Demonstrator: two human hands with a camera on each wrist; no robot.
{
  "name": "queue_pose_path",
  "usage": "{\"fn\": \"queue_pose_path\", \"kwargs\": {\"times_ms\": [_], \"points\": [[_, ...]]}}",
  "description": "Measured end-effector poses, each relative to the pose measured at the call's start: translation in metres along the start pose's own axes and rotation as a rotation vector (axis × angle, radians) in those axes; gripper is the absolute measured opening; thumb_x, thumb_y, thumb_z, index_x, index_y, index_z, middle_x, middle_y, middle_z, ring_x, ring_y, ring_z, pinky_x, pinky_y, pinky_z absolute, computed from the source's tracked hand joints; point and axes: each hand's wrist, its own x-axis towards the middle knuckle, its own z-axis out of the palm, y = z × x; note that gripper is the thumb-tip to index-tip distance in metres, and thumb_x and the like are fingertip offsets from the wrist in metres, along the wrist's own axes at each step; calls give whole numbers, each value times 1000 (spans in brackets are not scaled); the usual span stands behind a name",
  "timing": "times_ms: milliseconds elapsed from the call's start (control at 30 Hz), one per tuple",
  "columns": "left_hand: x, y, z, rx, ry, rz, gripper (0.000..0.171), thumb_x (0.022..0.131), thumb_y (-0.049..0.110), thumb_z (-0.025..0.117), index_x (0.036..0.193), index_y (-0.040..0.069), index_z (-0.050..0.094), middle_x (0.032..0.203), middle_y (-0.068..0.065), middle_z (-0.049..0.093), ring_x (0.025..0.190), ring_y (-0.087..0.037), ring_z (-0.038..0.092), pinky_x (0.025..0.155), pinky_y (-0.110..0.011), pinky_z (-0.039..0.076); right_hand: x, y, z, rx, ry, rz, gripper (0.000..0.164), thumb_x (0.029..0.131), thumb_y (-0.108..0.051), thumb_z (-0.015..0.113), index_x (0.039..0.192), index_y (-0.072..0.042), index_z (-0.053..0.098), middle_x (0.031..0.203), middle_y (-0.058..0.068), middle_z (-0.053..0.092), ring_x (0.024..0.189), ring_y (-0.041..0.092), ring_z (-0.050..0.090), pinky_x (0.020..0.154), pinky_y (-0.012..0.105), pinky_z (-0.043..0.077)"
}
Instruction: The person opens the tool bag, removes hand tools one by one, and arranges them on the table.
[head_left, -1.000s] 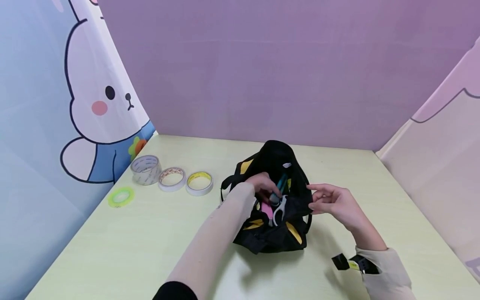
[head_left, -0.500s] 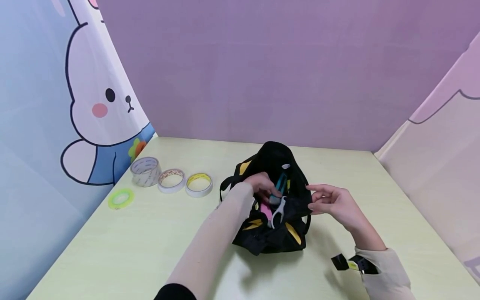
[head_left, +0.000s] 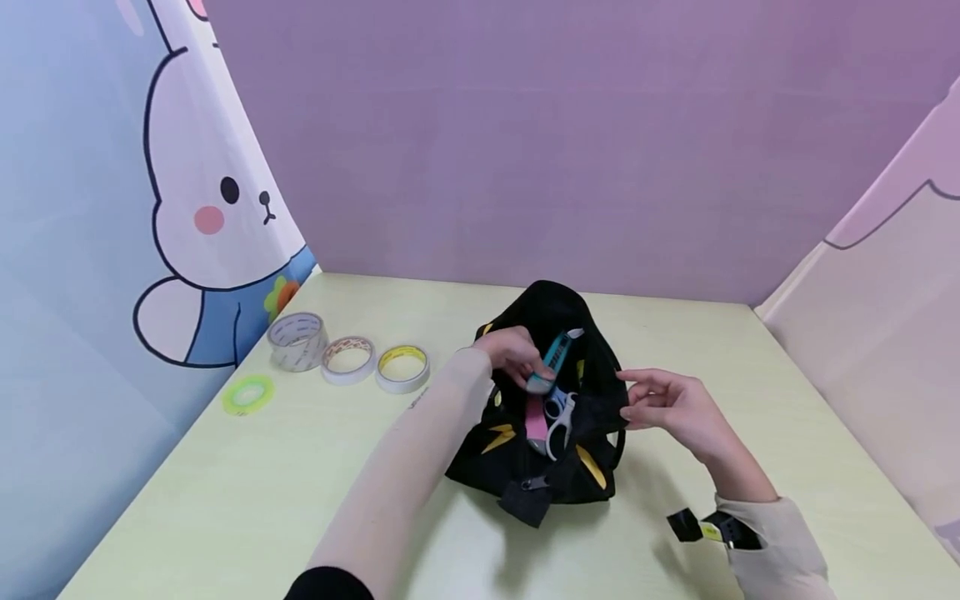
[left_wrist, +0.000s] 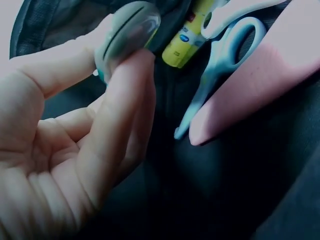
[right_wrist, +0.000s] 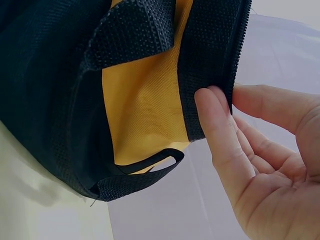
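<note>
A black bag with yellow patches (head_left: 525,492), probably a tool bag, stands unzipped on the table. Inside it my left hand (head_left: 517,354) pinches a slim teal-and-grey tool, which looks like a utility knife (head_left: 557,358), between thumb and fingers. Its rounded grey end (left_wrist: 127,37) faces the left wrist camera. Below that hand lie white-handled scissors (head_left: 561,429), light blue scissors (left_wrist: 220,60), a long pink object (left_wrist: 255,80) and a yellow tube (left_wrist: 182,47). On the bag's right side my right hand (head_left: 671,408) pinches the zippered rim (right_wrist: 210,65) between thumb and fingers.
Left of the bag, a wide clear tape roll (head_left: 297,342), two narrow white rolls, one red-printed inside (head_left: 348,361) and one yellow inside (head_left: 402,369), and a flat green roll (head_left: 248,394) lie on the table (head_left: 285,500). A purple partition (head_left: 525,150) stands behind.
My left hand has lifted slightly up and left, raising the utility knife, so more of the scissors and pink object shows. The bag's front flap has shifted down. My right hand stays at the rim.
</note>
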Motion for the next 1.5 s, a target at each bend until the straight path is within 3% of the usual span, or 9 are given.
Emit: {"fn": "queue_pose_path", "kwargs": {"times_ms": [533,967,1233,1400,1500], "points": [[-26,22,-18,86,-20,40,16,84,9,80,88,-4,72,76,-9,70,67,-15,66,67,-31,61,2,0,0,-7,-3,-8,48,87,12,67,130,21,49,87,11,63,76,14,70,67,35,61],[-49,38,-38,150,-84,73,16,88,12,77,94,-3,74,77,-7,71,67,-13,65,72,-33,61,1,-2,1,-22,3,25,48,87,9,68,131,19,50,87,10,63,77,15,70,69,37,61],[-65,47,-51,131,-18,105,26,89,11,76,108,-5,70,92,-11,69,70,-14,64,72,-33,61,2,-1,-1,-28,2,19,47,87,9,68,130,19,51,86,10,63,77,14,70,69,37,61],[-72,46,-56,83,23,160,34,90,9,75,117,-8,65,102,-16,68,79,-17,67,73,-36,61,1,0,-1,-22,-2,14,48,88,8,68,131,19,50,86,11,63,78,15,70,70,37,61],[-78,42,-60,81,48,193,30,91,9,73,116,-7,67,100,-15,69,81,-18,68,73,-36,61,1,0,-1,-19,-2,14,48,87,9,68,131,19,50,87,11,63,78,15,70,70,38,61]]}}
